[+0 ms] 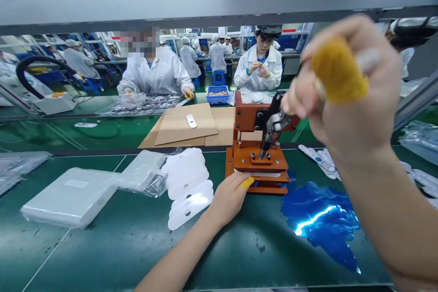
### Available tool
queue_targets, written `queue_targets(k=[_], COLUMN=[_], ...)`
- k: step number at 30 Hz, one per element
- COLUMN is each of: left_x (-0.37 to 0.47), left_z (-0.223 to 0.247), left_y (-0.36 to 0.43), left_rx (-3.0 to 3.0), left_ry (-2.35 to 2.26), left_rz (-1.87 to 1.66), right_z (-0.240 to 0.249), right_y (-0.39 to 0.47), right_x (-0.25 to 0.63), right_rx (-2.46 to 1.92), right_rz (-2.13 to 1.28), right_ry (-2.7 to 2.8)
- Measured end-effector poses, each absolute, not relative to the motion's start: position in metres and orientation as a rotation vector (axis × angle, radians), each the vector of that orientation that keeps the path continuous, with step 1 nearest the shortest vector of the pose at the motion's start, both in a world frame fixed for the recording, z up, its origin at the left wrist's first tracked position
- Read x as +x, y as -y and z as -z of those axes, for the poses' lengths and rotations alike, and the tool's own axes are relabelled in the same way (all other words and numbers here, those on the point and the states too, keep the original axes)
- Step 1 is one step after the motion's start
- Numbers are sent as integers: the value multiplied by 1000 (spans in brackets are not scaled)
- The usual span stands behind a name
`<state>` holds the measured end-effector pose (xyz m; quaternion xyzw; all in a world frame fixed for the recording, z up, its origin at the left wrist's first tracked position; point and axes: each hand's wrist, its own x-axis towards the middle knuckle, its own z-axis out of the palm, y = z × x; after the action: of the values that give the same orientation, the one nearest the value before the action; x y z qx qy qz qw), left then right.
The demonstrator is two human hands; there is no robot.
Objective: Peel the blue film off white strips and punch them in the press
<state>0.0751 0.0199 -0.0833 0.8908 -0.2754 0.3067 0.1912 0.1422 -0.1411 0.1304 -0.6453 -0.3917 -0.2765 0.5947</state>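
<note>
My right hand (356, 82), blurred and with a yellow finger cot, is raised close to the camera. It is closed around the lever of an orange toggle press (262, 155); the fist hides most of the lever. Low at the press's left front, my left hand (230, 196) has its fingers drawn together against the edge of the plates, a yellow cot on one finger. What those fingers pinch, if anything, is hidden. A white strip (267, 174) shows between the press plates. Left of the press lie white scalloped sheets (187, 171) with holes.
Crumpled blue film (321, 219) lies right of the press, with printed white pieces (321, 160) behind it. Wrapped white stacks (71, 196) sit on the left. Cardboard (185, 130) is behind. Co-workers (150, 70) sit opposite, near a blue basket (218, 96). A metal beam (171, 2) crosses overhead.
</note>
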Motion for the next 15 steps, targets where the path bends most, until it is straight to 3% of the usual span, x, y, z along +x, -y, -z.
queue_targets(k=[3, 7, 11, 15], left_x=[86, 98, 111, 103], left_z=[77, 75, 68, 58], left_y=[0, 4, -1, -8], left_rx=[2766, 2880, 2831, 2710], left_ry=[754, 612, 506, 692], left_rz=[-803, -755, -592, -418], right_z=[-174, -189, -183, -185], right_y=[131, 122, 123, 133], right_x=[171, 209, 217, 199], right_rx=[-1405, -1480, -1491, -1497], right_rz=[351, 46, 10, 77], right_ry=[667, 509, 553, 649])
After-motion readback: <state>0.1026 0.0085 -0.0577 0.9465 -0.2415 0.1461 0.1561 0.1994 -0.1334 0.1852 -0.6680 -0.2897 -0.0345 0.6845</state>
